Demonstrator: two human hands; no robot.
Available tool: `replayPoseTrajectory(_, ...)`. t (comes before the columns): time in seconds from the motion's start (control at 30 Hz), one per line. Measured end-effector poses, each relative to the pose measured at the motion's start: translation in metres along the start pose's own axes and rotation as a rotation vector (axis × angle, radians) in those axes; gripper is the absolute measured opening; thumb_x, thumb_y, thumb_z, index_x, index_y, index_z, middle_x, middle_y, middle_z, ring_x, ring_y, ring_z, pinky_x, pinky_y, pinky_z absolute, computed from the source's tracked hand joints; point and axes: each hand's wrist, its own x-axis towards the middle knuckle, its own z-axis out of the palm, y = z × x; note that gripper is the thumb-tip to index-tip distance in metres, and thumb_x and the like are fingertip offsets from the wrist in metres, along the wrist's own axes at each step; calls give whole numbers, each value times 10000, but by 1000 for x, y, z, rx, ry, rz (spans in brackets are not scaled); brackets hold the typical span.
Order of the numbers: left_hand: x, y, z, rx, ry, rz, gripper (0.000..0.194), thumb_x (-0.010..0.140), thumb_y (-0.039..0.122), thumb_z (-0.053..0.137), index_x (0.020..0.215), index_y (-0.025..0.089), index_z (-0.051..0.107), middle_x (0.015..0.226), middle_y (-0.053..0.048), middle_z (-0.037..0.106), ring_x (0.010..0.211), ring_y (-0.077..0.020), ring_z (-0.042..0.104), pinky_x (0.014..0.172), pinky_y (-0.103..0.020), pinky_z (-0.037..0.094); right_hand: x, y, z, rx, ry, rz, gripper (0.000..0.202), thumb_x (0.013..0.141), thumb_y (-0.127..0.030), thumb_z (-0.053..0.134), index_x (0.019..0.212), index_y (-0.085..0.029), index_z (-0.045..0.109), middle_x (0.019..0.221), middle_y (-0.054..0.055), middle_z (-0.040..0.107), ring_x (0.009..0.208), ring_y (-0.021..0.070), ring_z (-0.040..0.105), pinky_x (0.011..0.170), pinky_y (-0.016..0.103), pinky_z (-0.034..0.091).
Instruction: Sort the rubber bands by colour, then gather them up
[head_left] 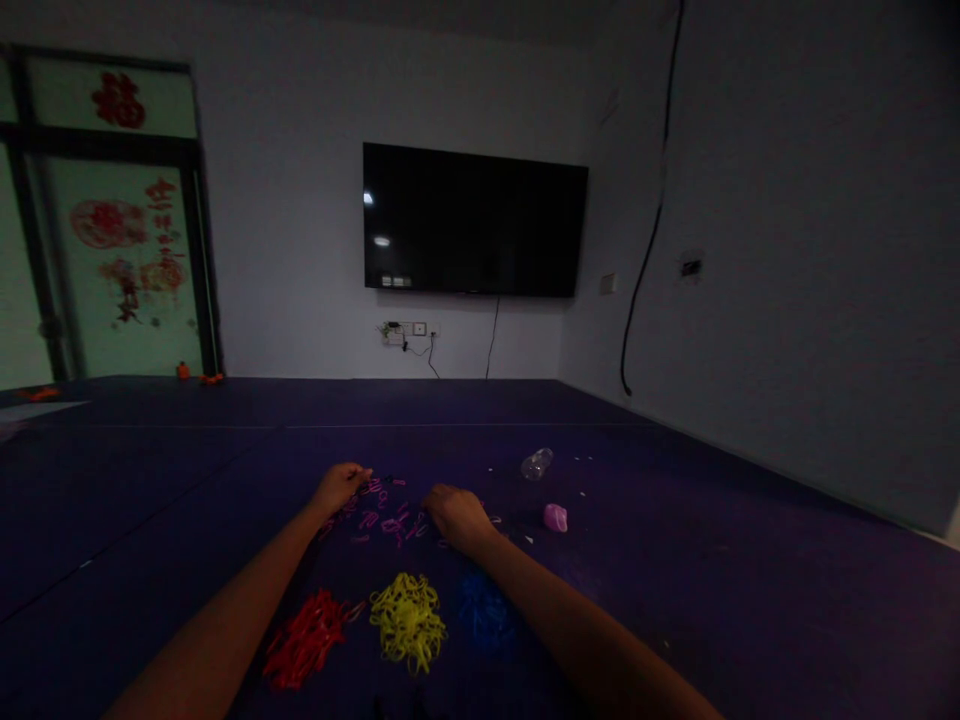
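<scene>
Small pink and purple bands (391, 524) lie scattered on the dark purple surface between my hands. My left hand (343, 486) is at their far left edge, its fingers pinched together; whatever is between them is too small to make out. On the right side of the scatter, my right hand (456, 515) reaches down with curled fingers, and its fingertips are hidden. Nearer to me are three piles: red bands (306, 640) by my left forearm, yellow bands (409, 622) in the middle, and blue bands (486, 610) beside my right forearm.
A clear plastic piece (537, 464) and a pink lump (556, 517) lie right of my right hand, with small white bits around. Orange objects (183, 371) sit at the far left edge. A television (475, 220) hangs on the wall; a black cable (646, 255) hangs at right.
</scene>
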Motion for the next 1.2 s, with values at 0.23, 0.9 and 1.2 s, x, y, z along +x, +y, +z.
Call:
replayPoseTrajectory(0.23, 0, -2, -2, 118, -90, 82, 298, 641, 408, 585, 690, 140, 707, 575, -23, 624, 579, -173, 529, 528, -235, 334, -1, -2, -2, 23, 12, 7, 259, 883, -162, 364, 969, -168, 608, 992, 82, 627, 913, 179, 589, 740, 247, 429)
replayPoseTrajectory(0.9, 1, -1, -2, 177, -69, 45, 277, 621, 421, 589, 513, 165, 597, 462, 8, 524, 517, -157, 498, 483, -228, 304, 1, 2, 4, 28, 0, 7, 254, 880, -165, 369, 977, -170, 604, 1024, 88, 619, 943, 175, 580, 776, 249, 420)
replayPoseTrajectory(1.2, 0, -3, -9, 86, -57, 13, 350, 621, 482, 594, 620, 138, 660, 595, -35, 639, 594, -179, 554, 521, -235, 366, -1, 1, 1, 44, -3, -3, 256, 876, -151, 363, 983, -168, 596, 1030, 91, 620, 944, 174, 578, 763, 253, 424)
